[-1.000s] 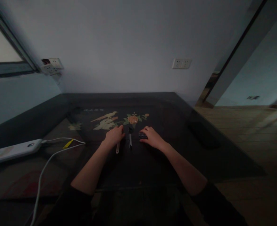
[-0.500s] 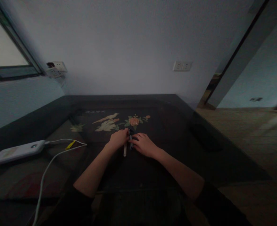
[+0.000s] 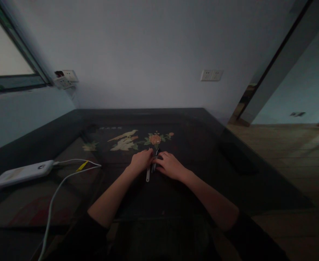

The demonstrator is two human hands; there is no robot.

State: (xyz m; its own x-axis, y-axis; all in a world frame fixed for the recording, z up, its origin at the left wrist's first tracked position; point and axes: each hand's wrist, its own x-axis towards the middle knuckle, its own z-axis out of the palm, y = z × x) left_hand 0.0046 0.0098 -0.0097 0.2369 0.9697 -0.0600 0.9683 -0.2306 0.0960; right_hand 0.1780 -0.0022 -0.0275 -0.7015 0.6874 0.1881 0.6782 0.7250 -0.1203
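Observation:
My left hand (image 3: 142, 160) is closed, fingertips pinched over the upper part of a thin pale strip (image 3: 147, 176) with a small hole at its near end. The strip looks like a narrow ruler, but the dim light hides any markings. My right hand (image 3: 171, 165) has its bent fingers closed around a slim dark object with a shiny edge (image 3: 154, 166), just right of the strip. What kind of object it is I cannot make out. Both hands rest close together low over the dark tabletop (image 3: 175, 195), their fingertips nearly meeting.
A white power bank (image 3: 23, 174) lies on the left with a white cable (image 3: 50, 206) carrying a yellow tag (image 3: 82, 166). To the right is a dark flat object (image 3: 238, 159). Inlaid birds (image 3: 125, 141) and flowers (image 3: 155, 139) decorate the tabletop. Wall sockets (image 3: 212, 75) sit behind.
Both hands have shifted slightly right in view, with the pale strip. The slim dark object now leans more, its top to the right. The whole view has also shifted a little.

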